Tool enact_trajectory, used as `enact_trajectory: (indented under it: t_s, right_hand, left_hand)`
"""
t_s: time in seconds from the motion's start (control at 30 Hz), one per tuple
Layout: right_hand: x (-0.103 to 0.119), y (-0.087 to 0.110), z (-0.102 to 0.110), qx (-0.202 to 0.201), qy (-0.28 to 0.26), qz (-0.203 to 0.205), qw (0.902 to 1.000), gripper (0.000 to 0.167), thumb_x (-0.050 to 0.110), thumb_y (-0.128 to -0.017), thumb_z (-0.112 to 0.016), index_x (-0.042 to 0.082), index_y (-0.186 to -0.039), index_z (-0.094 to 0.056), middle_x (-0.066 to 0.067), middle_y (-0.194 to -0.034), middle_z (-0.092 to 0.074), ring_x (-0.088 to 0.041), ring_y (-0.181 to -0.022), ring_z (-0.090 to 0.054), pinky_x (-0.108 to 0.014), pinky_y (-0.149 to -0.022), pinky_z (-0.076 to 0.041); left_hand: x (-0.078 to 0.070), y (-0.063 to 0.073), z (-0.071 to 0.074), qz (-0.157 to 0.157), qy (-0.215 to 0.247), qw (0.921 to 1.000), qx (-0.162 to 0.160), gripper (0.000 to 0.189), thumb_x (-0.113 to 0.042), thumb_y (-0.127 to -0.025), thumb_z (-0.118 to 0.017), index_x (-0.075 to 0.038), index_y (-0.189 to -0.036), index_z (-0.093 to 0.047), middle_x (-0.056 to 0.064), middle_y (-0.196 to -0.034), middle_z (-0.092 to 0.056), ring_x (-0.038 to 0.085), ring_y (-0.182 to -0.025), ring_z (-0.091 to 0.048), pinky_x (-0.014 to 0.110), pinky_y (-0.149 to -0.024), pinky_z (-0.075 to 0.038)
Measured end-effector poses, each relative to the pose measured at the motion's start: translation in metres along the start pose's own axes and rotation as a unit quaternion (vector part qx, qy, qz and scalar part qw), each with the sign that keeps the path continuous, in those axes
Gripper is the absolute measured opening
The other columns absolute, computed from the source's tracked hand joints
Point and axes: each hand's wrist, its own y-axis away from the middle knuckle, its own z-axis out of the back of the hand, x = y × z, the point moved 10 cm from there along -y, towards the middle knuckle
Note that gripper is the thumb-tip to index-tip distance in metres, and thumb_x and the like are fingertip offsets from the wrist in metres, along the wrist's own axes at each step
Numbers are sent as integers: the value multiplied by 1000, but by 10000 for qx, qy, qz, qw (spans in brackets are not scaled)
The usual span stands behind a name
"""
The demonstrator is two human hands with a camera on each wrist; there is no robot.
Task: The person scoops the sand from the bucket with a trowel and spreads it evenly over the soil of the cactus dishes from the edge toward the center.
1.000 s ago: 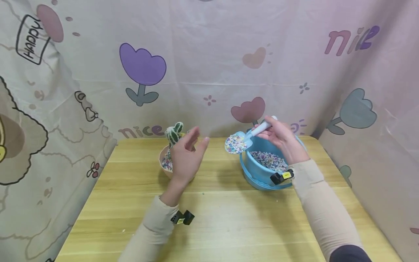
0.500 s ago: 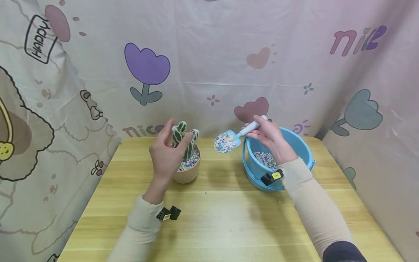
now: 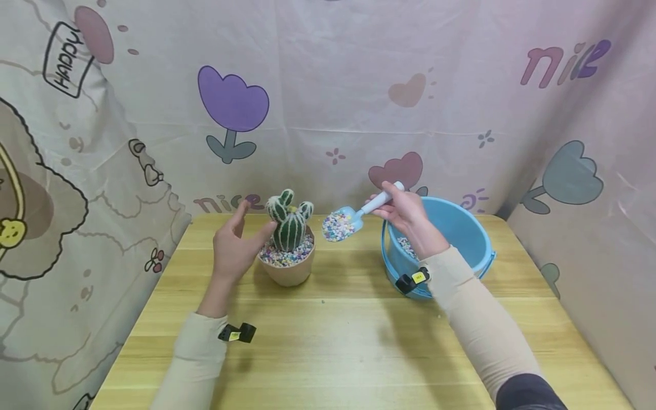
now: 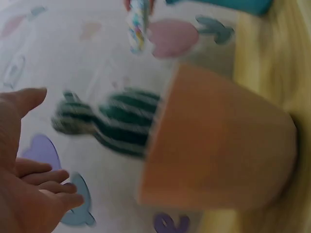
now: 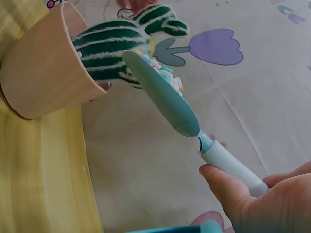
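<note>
My right hand (image 3: 407,215) grips the white handle of a small blue shovel (image 3: 357,218) heaped with multicoloured pebbles (image 3: 337,226). The shovel is held in the air between the pot and the bucket, its scoop roughly level. A green and white cactus (image 3: 290,228) stands upright in a peach flowerpot (image 3: 289,274), set in pebbles of the same kind. Just left of the pot, my left hand (image 3: 234,247) is raised with fingers spread and holds nothing. In the left wrist view, a gap separates the left hand (image 4: 34,189) from the cactus (image 4: 129,119).
A blue bucket (image 3: 458,228) with pebbles inside stands on the wooden table (image 3: 328,353) at the right, partly hidden by my right forearm. A printed cloth (image 3: 328,97) hangs behind the table and along both sides.
My left hand has moved left, from in front of the cactus to beside the pot. The right hand has carried the loaded shovel left, away from the bucket and closer to the cactus.
</note>
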Motion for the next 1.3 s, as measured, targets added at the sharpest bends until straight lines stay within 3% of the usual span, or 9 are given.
enact_trajectory:
  t_s: [0.1, 0.33, 0.43, 0.5, 0.67, 0.9, 1.13, 1.2, 1.3]
  right_hand:
    - [-2, 0, -3, -7, 10, 42, 10000, 64, 22, -109, -58, -1, -160, -27, -25, -121, -64, -31, -107, -77, -45, -105, -58]
    - [-9, 2, -11, 33, -59, 58, 10000, 57, 23, -109, -58, -2, -155, -33, -17, -94, -73, -42, -135, -59, -45, -103, -58]
    - [-13, 2, -13, 24, -89, 40, 9999, 56, 22, -109, -58, -2, -154, -33, -15, -87, -74, -38, -128, -67, -46, -103, -58]
    - [-15, 2, -15, 37, -77, 54, 9999, 57, 21, -109, -58, -3, -155, -33, -14, -86, -74, -33, -113, -76, -46, -103, -58]
    - [-18, 1, -20, 72, -40, 112, 9999, 55, 19, -110, -57, -6, -153, -35, -13, -84, -73, -23, -83, -79, -47, -105, -58]
    - [-21, 0, -21, 11, 105, 196, 9998, 47, 21, -110, -57, -6, -145, -42, -14, -90, -71, -40, -122, -71, -45, -102, -60]
    - [-23, 2, -24, 16, 227, 288, 9993, 44, 21, -109, -58, -8, -141, -47, -26, -111, -68, -28, -95, -78, -46, -101, -61]
    - [-23, 3, -24, -8, 237, 295, 9993, 39, 22, -109, -59, -7, -135, -51, -28, -114, -69, -29, -98, -79, -46, -101, -62]
    - [-23, 3, -26, -16, 275, 319, 9991, 40, 22, -109, -59, -8, -135, -51, -22, -101, -73, -38, -116, -74, -45, -101, -62]
  left_hand:
    - [21, -1, -3, 301, -327, 9977, 508, 89, -40, -94, -80, -7, -163, -34, 9, -171, -34, 30, -160, -30, 43, -132, -29]
    - [50, -2, -17, 385, -680, 9819, 1724, 100, -43, -97, -75, 1, -166, -18, 19, -174, -19, 40, -162, -21, 52, -133, -24]
    - [61, -1, -22, 434, -739, 9742, 2086, 104, -44, -97, -75, 2, -167, -13, 21, -175, -14, 45, -160, -20, 55, -132, -24]
    - [67, 1, -24, 489, -806, 9703, 2228, 106, -45, -96, -75, 2, -167, -12, 20, -175, -12, 47, -159, -21, 56, -132, -25]
    - [77, 4, -29, 523, -783, 9670, 2368, 107, -40, -95, -79, 3, -167, -12, 25, -174, -16, 48, -157, -29, 55, -128, -32]
    - [81, 9, -34, 611, -316, 9681, 2410, 108, -30, -93, -82, 4, -166, -9, 30, -171, -18, 46, -156, -31, 51, -127, -35]
    - [83, 12, -35, 666, -450, 9662, 2451, 121, -32, -86, -90, -1, -168, -7, 26, -173, -19, 43, -156, -34, 48, -126, -37]
    - [84, 13, -35, 642, -414, 9665, 2451, 122, -32, -85, -91, -1, -168, -6, 27, -173, -18, 43, -156, -34, 47, -125, -37]
    - [84, 14, -36, 619, -291, 9688, 2382, 121, -30, -85, -90, -2, -168, -6, 26, -173, -17, 42, -156, -33, 44, -125, -37]
